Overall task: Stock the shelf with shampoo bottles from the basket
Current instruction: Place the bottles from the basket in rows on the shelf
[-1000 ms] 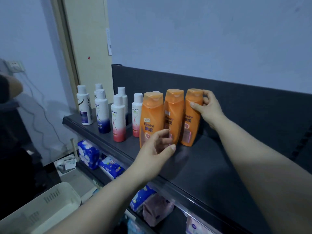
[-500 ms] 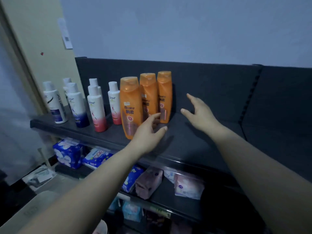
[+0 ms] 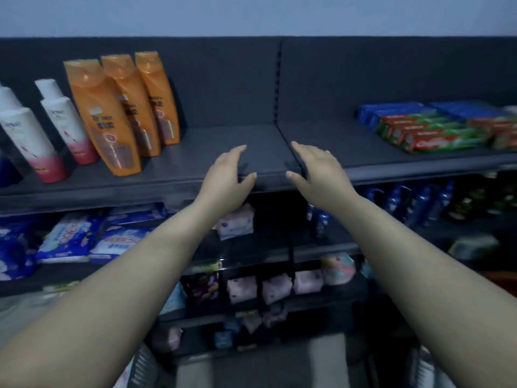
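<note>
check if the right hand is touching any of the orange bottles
Apart. The head view shows the right hand open over the shelf's front edge, with a wide bare stretch of shelf between it and the nearest orange bottle.

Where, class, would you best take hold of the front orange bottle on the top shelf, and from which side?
Grip the front orange bottle across its narrow edges, mid-body, coming from the front. It stands upright, flat and wide, and a white bottle and another orange bottle crowd its sides.
</note>
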`<state>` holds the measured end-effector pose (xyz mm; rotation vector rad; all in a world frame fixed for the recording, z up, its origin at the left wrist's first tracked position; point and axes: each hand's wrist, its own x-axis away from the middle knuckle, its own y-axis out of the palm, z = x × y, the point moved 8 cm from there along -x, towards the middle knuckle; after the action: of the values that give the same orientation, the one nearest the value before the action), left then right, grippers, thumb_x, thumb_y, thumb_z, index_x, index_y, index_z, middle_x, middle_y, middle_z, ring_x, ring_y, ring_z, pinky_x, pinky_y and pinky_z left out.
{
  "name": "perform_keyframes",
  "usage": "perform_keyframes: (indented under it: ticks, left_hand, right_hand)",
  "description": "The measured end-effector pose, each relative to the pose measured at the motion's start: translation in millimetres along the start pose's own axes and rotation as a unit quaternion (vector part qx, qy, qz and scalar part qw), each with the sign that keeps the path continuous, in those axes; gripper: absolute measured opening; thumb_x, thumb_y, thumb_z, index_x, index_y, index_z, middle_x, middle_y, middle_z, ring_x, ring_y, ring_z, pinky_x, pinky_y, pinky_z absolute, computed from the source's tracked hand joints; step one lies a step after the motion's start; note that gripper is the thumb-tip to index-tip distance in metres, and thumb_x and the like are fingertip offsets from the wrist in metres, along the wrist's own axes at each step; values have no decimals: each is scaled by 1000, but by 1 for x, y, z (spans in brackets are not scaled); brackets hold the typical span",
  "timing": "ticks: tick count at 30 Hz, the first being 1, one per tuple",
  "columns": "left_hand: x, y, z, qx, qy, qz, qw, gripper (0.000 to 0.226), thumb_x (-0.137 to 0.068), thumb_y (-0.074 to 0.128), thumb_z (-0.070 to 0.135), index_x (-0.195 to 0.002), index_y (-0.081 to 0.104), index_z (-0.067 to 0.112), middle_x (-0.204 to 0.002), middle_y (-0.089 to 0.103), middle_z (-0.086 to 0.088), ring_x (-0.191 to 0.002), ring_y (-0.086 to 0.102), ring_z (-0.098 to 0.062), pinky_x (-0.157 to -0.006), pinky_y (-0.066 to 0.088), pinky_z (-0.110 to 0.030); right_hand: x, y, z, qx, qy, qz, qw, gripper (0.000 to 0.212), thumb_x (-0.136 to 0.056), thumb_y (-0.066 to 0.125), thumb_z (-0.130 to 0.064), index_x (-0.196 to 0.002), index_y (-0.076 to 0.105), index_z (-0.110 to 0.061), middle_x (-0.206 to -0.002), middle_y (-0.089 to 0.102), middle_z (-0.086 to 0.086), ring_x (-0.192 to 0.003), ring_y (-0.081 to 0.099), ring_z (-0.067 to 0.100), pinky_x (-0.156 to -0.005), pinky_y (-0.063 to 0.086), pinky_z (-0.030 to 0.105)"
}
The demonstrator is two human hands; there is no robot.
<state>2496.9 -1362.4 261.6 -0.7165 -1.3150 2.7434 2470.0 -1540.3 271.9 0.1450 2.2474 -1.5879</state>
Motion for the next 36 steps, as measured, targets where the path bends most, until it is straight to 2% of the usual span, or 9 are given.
perform_keyframes:
  ticks: [5, 9, 16, 19, 22, 27, 31, 34, 36]
  left_hand:
    - [19, 58, 62, 35, 57, -52, 996, 61, -93, 59, 28, -146, 35, 13, -145, 45, -9, -133, 42, -23, -103, 31, -26]
    - [33, 115, 113, 57, 78, -95, 991, 62, -90, 62, 26, -145, 38, 11, -143, 49, -12, -131, 46, -26, -107, 36, -33]
    - [85, 251, 200, 82, 86, -220, 968, 62, -95, 55, 34, -150, 28, 21, -148, 40, -8, -132, 41, -21, -99, 31, -24]
    - [109, 309, 232, 77, 81, -253, 961, 62, -96, 55, 35, -150, 27, 22, -149, 39, -6, -117, 47, -13, -93, 35, -25]
    - [135, 370, 257, 71, 60, -301, 949, 63, -95, 56, 37, -150, 28, 23, -149, 41, -5, -129, 44, -20, -99, 38, -31]
    - [176, 449, 277, 72, 41, -344, 935, 63, -92, 62, 29, -147, 35, 13, -143, 47, -14, -132, 45, -28, -105, 38, -34]
    - [205, 498, 266, 63, -1, -381, 922, 64, -93, 60, 34, -148, 33, 16, -146, 45, -12, -133, 45, -27, -104, 39, -34]
    - [228, 533, 246, 69, -50, -413, 907, 64, -93, 60, 36, -147, 34, 15, -143, 47, -12, -128, 49, -27, -97, 42, -33]
    - [241, 556, 235, 83, -62, -430, 897, 58, -91, 63, 32, -142, 42, 13, -134, 55, -10, -121, 54, -26, -84, 39, -25]
  right_hand:
    - [75, -29, 51, 39, 60, 9, 997, 65, -98, 49, -39, -152, 23, -16, -154, 33, 6, -142, 28, 22, -118, 16, 38]
    - [131, -45, 99, 52, 94, 13, 994, 64, -97, 52, -36, -151, 26, -14, -153, 36, 7, -141, 30, 22, -116, 19, 36]
    - [250, -64, 219, 37, 177, 16, 983, 64, -96, 54, -35, -150, 29, -13, -151, 39, 9, -140, 33, 27, -115, 26, 43]
    - [304, -68, 272, 17, 203, 10, 979, 62, -95, 56, -31, -148, 34, -10, -147, 43, 12, -138, 36, 30, -113, 29, 47]
    - [356, -67, 326, 8, 238, -9, 971, 61, -95, 56, -32, -148, 34, -10, -148, 42, 12, -138, 36, 28, -114, 28, 42]
    - [431, -54, 397, -19, 308, -35, 951, 61, -97, 53, -31, -150, 30, -12, -151, 38, 12, -140, 32, 26, -115, 23, 34]
    - [478, -26, 435, -56, 369, -42, 927, 59, -98, 51, -33, -150, 30, -17, -153, 36, 6, -141, 31, 23, -113, 28, 35]
    - [513, 8, 455, -91, 424, -38, 900, 57, -98, 52, -30, -150, 32, -17, -152, 38, 4, -138, 35, 21, -109, 29, 32]
    - [533, 36, 460, -106, 450, -47, 885, 56, -98, 52, -30, -149, 33, -17, -151, 39, 4, -137, 37, 21, -107, 31, 32]
